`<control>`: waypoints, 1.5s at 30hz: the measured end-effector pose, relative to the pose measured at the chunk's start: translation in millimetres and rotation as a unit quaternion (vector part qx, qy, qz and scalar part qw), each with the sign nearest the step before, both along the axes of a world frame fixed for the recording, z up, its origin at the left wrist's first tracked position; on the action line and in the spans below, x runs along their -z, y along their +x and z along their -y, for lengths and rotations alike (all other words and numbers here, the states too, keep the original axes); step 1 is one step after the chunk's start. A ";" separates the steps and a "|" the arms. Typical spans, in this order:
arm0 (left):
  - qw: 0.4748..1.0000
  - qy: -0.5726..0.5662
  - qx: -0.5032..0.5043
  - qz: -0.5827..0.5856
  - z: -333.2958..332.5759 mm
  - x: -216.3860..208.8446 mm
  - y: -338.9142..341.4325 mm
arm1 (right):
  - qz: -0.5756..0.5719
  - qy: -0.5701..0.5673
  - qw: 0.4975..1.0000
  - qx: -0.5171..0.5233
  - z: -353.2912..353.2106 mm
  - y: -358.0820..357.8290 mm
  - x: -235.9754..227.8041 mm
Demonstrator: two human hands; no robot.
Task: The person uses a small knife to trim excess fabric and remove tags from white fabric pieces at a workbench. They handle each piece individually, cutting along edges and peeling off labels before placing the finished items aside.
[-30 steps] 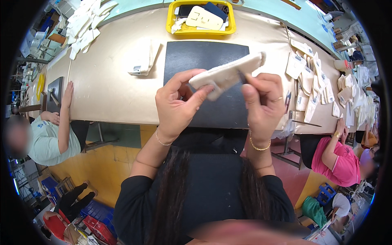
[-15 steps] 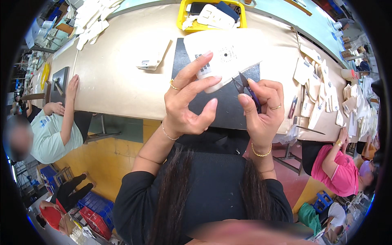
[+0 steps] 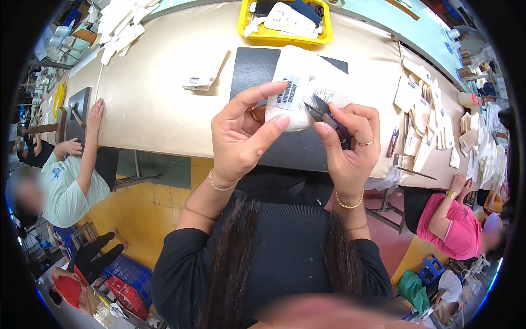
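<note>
A white, soft-looking cloth piece (image 3: 300,61) with dark print and a small pale label hangs over the black mat (image 3: 296,156). My left hand (image 3: 239,129) holds its left edge, thumb at the front and index finger along the upper side; the other fingers are partly behind it. In my right hand (image 3: 356,134) sits a pair of dark thread snips (image 3: 331,117), gripped between thumb and fingers. Their two pointed blades are parted and lie in front of the cloth, by the small label. Whether the tips touch it I cannot tell.
A small stack of white pieces (image 3: 207,71) lies to the left. Beyond the mat stands a yellow tray (image 3: 285,38) with cloth bits. At right are a heap of cream pieces (image 3: 424,112) and another pair of snips (image 3: 393,143). Co-workers sit at both sides.
The cloth piece has been turned and drawn nearer, so its printed label now faces me. My left fingers have closed in on its edge. The snips have shifted slightly left.
</note>
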State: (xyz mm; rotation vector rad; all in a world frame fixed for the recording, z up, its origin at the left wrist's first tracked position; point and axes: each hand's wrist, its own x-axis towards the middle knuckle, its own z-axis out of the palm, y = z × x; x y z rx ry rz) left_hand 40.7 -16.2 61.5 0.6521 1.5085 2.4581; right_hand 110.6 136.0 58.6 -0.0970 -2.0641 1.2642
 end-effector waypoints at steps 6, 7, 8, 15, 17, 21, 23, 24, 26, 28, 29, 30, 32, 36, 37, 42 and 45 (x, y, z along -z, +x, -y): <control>1.000 0.018 -0.005 0.006 1.5 2.8 -0.5 | 0.005 0.068 0.997 0.023 0.0 1.4 -1.9; 1.000 0.005 -0.011 -0.002 2.4 3.2 -1.5 | 0.001 0.074 0.997 0.016 -0.5 0.9 -1.6; 1.000 0.000 -0.016 -0.004 2.8 3.4 -1.8 | -0.005 0.079 0.997 0.010 -0.9 0.7 -1.4; 0.998 -0.041 0.037 -0.011 7.8 -3.1 -8.6 | 0.001 0.093 0.995 0.022 2.5 2.6 -3.5; 0.994 -0.080 0.068 0.009 11.1 -7.7 -8.0 | 0.009 0.087 0.996 0.022 3.1 4.6 -5.3; 0.994 -0.054 0.063 0.076 10.2 -12.6 -4.9 | 0.004 0.077 0.997 0.006 1.0 4.9 -5.4; 0.993 -0.038 0.062 0.096 9.6 -13.6 -4.8 | 0.013 0.059 0.998 -0.005 -0.3 5.2 -4.8; 0.991 -0.038 0.074 0.102 9.7 -13.8 -5.3 | 0.014 0.019 1.000 -0.016 -0.7 4.7 -4.3; 0.988 -0.031 0.099 0.115 10.8 -13.7 -7.2 | 0.015 -0.066 0.997 -0.037 -1.0 2.6 -3.2; 0.987 -0.014 0.093 0.132 10.4 -12.1 -7.3 | 0.013 -0.019 0.998 -0.052 -3.9 3.7 -5.4; 0.986 -0.004 0.091 0.142 10.3 -11.2 -7.2 | 0.008 0.001 0.998 -0.058 -4.8 4.4 -6.8; 0.986 -0.006 0.095 0.140 10.4 -10.4 -7.6 | 0.002 0.015 0.998 -0.060 -5.3 3.8 -7.6; 0.985 -0.008 0.104 0.137 11.2 -9.5 -9.1 | -0.011 0.039 0.997 -0.059 -6.3 2.1 -9.1; 0.982 -0.026 0.122 0.141 13.2 -11.0 -13.2 | -0.007 0.085 0.995 -0.059 -7.2 2.6 -13.3; 0.981 -0.024 0.128 0.144 13.9 -12.0 -13.9 | -0.009 0.088 0.994 -0.064 -6.8 2.5 -14.0; 0.979 -0.030 0.135 0.147 14.8 -15.1 -14.3 | -0.013 0.107 0.992 -0.072 -7.4 2.3 -17.5; 0.981 -0.029 0.136 0.138 14.2 -15.0 -14.8 | 0.001 0.108 0.991 -0.073 -9.1 3.9 -19.9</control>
